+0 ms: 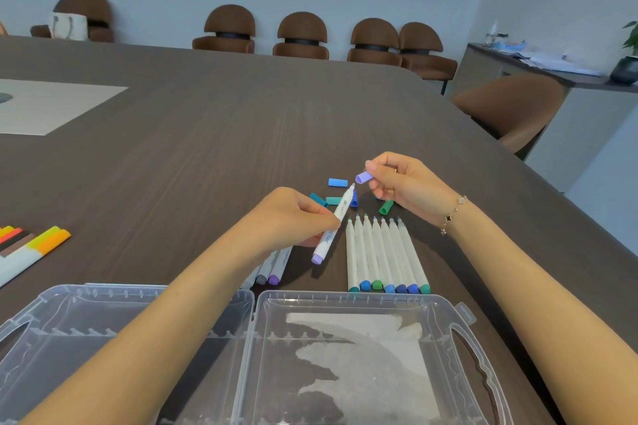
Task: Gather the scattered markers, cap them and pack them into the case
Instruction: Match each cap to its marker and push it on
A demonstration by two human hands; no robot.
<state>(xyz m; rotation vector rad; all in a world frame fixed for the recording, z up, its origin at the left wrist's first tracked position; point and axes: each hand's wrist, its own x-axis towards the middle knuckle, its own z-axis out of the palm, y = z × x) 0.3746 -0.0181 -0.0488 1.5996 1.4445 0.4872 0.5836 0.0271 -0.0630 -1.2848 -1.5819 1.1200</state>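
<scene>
My left hand (pixel 293 217) grips a white marker with a lilac end (pixel 333 228), tip uncapped and pointing up and away. My right hand (pixel 404 181) pinches a lilac cap (pixel 363 177) just above and right of that tip, a small gap between them. Several uncapped white markers (pixel 383 255) lie side by side on the table with blue and green ends toward me. Loose caps lie beyond them: a light blue cap (pixel 337 182), teal caps (pixel 326 200), a dark blue cap (pixel 354 199) and a green cap (pixel 386 207). The clear plastic case (pixel 262 300) lies open at the near edge.
Two or three more markers (pixel 272 269) lie partly under my left forearm. Capped markers in yellow, orange, red and brown (pixel 31 241) lie at the left. Brown chairs (pixel 300 34) line the far side of the dark wood table (pixel 207 121); another chair (pixel 511 107) stands at the right.
</scene>
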